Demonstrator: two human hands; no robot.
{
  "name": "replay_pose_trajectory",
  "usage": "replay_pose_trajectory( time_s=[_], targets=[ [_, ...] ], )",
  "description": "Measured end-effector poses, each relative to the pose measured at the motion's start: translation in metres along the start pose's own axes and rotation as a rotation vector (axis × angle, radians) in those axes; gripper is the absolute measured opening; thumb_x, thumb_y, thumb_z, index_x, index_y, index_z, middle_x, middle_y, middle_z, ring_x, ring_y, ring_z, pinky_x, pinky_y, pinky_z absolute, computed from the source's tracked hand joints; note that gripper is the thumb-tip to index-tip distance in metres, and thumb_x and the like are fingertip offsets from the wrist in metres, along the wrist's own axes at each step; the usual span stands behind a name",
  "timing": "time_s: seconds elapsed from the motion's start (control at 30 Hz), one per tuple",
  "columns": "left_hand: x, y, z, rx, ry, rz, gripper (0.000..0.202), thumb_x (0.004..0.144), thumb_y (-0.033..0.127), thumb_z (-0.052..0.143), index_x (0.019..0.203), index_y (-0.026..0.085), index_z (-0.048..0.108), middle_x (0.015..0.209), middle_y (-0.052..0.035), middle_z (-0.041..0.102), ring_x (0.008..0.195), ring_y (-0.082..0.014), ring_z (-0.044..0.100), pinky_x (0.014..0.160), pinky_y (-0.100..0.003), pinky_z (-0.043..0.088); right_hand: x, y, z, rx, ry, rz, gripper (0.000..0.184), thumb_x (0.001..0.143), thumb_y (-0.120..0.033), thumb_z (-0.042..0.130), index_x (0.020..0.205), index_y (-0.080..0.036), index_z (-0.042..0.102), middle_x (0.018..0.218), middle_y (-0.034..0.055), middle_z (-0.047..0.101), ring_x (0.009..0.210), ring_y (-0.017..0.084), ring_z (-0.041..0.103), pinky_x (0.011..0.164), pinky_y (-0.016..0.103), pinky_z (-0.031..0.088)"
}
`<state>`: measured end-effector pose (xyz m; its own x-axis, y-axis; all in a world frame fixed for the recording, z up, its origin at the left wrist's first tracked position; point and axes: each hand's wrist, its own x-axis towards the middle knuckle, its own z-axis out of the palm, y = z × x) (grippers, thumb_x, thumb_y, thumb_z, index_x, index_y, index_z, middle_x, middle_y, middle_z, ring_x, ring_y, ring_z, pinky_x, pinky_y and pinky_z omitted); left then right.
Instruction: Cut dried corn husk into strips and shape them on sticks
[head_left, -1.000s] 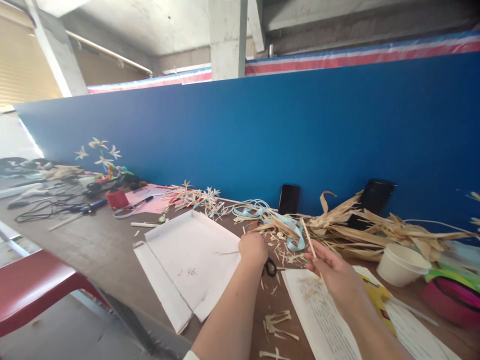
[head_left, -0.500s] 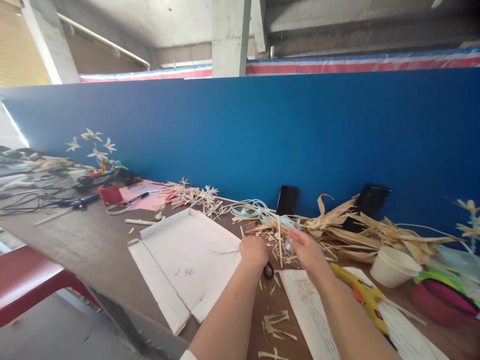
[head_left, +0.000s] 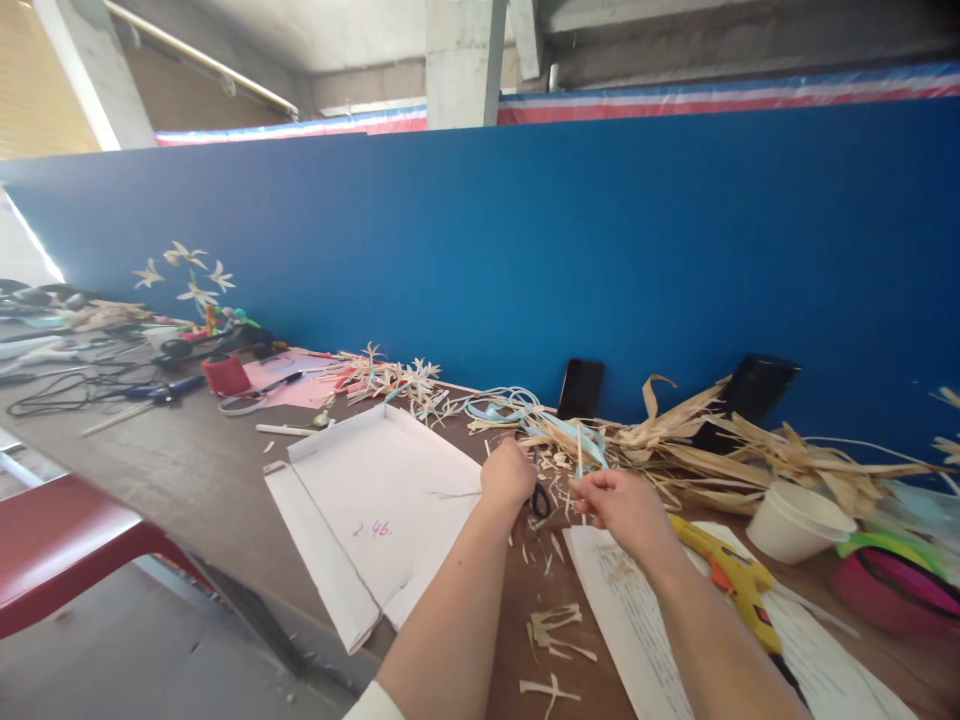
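My left hand (head_left: 508, 476) is closed in a fist at the right edge of a shallow white box (head_left: 352, 490); its fingertips are hidden. Thin dry fibres (head_left: 454, 494) stick out beside it over the box. Close to its right side is a black loop handle (head_left: 539, 501), probably of scissors. My right hand (head_left: 622, 508) pinches a thin pale strip (head_left: 579, 452) that stands roughly upright between thumb and fingers. Behind both hands lie scraps and blue ribbon (head_left: 592, 445). Cut husk pieces (head_left: 559, 630) rest on the brown table in front.
A yellow glue gun (head_left: 739, 585) lies on printed sheets (head_left: 622, 620) at right. Beyond it are a white paper cup (head_left: 799, 522) and a pink pouch (head_left: 896, 595). Dry husks (head_left: 697, 445) and two phones (head_left: 580, 389) line the blue partition (head_left: 450, 250). Husk flowers (head_left: 394, 375) lie behind the box.
My right hand has gone from loosely extended fingers beside the upright strip to pinching it. My left hand stays closed near the box. The camera view has shifted slightly.
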<state>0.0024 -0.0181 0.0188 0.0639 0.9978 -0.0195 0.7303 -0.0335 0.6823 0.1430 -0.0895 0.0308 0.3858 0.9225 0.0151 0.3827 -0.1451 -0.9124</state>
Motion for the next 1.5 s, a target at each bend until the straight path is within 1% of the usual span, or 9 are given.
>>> replay_pose_trajectory(
  time_s=[0.2, 0.37, 0.67, 1.1, 1.27, 1.33, 1.4, 1.43, 1.5],
  targets=[
    [0.006, 0.001, 0.006, -0.513, 0.032, 0.119, 0.023, 0.073, 0.026, 0.058, 0.092, 0.017, 0.067, 0.082, -0.0045, 0.069, 0.074, -0.0141, 0.062, 0.068, -0.021, 0.044, -0.008, -0.001, -0.014, 0.039, 0.033, -0.019, 0.011, 0.067, -0.029, 0.065, 0.062, -0.019, 0.066, 0.060, 0.0048, 0.070, 0.060, 0.020, 0.067, 0.049, 0.026, 0.051],
    [0.006, 0.007, 0.022, -0.763, 0.002, 0.204, 0.024, 0.071, 0.026, 0.061, 0.092, 0.014, 0.066, 0.075, -0.0039, 0.068, 0.063, -0.0114, 0.059, 0.060, -0.020, 0.044, -0.014, 0.002, -0.019, 0.068, 0.035, -0.036, 0.010, 0.072, -0.027, 0.061, 0.065, -0.021, 0.063, 0.065, 0.0045, 0.070, 0.061, 0.019, 0.067, 0.052, 0.028, 0.054],
    [0.000, 0.015, 0.031, -0.930, -0.026, 0.239, 0.025, 0.072, 0.027, 0.062, 0.093, 0.012, 0.065, 0.070, -0.0032, 0.065, 0.058, -0.0094, 0.055, 0.055, -0.019, 0.042, -0.028, 0.021, -0.038, 0.313, -0.019, 0.006, 0.017, 0.074, -0.033, 0.066, 0.077, -0.016, 0.063, 0.072, 0.0059, 0.070, 0.063, 0.017, 0.066, 0.061, 0.030, 0.057],
    [-0.003, 0.019, 0.035, -1.090, -0.120, 0.277, 0.023, 0.071, 0.026, 0.064, 0.089, 0.012, 0.063, 0.064, -0.0008, 0.060, 0.052, -0.0070, 0.049, 0.051, -0.018, 0.037, -0.042, 0.032, -0.049, 0.621, -0.118, 0.089, 0.028, 0.074, -0.032, 0.069, 0.095, -0.014, 0.066, 0.096, 0.0096, 0.070, 0.089, 0.021, 0.065, 0.080, 0.031, 0.054],
    [-0.009, 0.024, 0.032, -1.123, -0.162, 0.248, 0.024, 0.068, 0.026, 0.067, 0.088, 0.012, 0.064, 0.069, -0.0025, 0.063, 0.057, -0.0082, 0.053, 0.055, -0.019, 0.040, -0.045, 0.029, -0.053, 0.535, -0.025, 0.086, 0.028, 0.068, -0.036, 0.074, 0.085, -0.015, 0.067, 0.080, 0.0051, 0.071, 0.075, 0.016, 0.065, 0.071, 0.026, 0.055],
    [-0.011, 0.025, 0.031, -1.147, -0.187, 0.239, 0.025, 0.067, 0.026, 0.068, 0.088, 0.012, 0.064, 0.069, -0.0024, 0.063, 0.057, -0.0080, 0.053, 0.054, -0.018, 0.040, -0.055, 0.029, -0.061, 0.459, 0.033, 0.100, 0.029, 0.065, -0.038, 0.076, 0.081, -0.016, 0.067, 0.074, 0.0041, 0.070, 0.066, 0.014, 0.064, 0.062, 0.023, 0.054],
    [-0.013, 0.027, 0.029, -1.181, -0.205, 0.225, 0.026, 0.067, 0.027, 0.069, 0.087, 0.012, 0.064, 0.070, -0.0023, 0.063, 0.056, -0.0076, 0.053, 0.053, -0.018, 0.039, -0.073, 0.029, -0.072, 0.379, 0.018, 0.088, 0.034, 0.068, -0.043, 0.072, 0.089, -0.017, 0.067, 0.077, 0.0052, 0.071, 0.064, 0.014, 0.065, 0.056, 0.021, 0.052],
    [-0.014, 0.027, 0.029, -1.197, -0.217, 0.219, 0.027, 0.067, 0.028, 0.069, 0.088, 0.012, 0.063, 0.070, -0.0024, 0.064, 0.056, -0.0077, 0.054, 0.053, -0.018, 0.040, -0.082, 0.029, -0.079, 0.341, -0.062, 0.069, 0.037, 0.070, -0.045, 0.069, 0.096, -0.019, 0.067, 0.077, 0.0050, 0.071, 0.058, 0.013, 0.063, 0.051, 0.020, 0.050],
    [-0.016, 0.028, 0.028, -1.225, -0.249, 0.216, 0.029, 0.066, 0.029, 0.070, 0.089, 0.012, 0.063, 0.072, -0.0027, 0.064, 0.057, -0.0080, 0.055, 0.054, -0.018, 0.040, -0.098, 0.030, -0.090, 0.210, -0.303, 0.114, 0.045, 0.076, -0.055, 0.057, 0.105, -0.020, 0.065, 0.050, 0.0002, 0.062, 0.030, 0.008, 0.045, 0.030, 0.019, 0.033]
  ],
)
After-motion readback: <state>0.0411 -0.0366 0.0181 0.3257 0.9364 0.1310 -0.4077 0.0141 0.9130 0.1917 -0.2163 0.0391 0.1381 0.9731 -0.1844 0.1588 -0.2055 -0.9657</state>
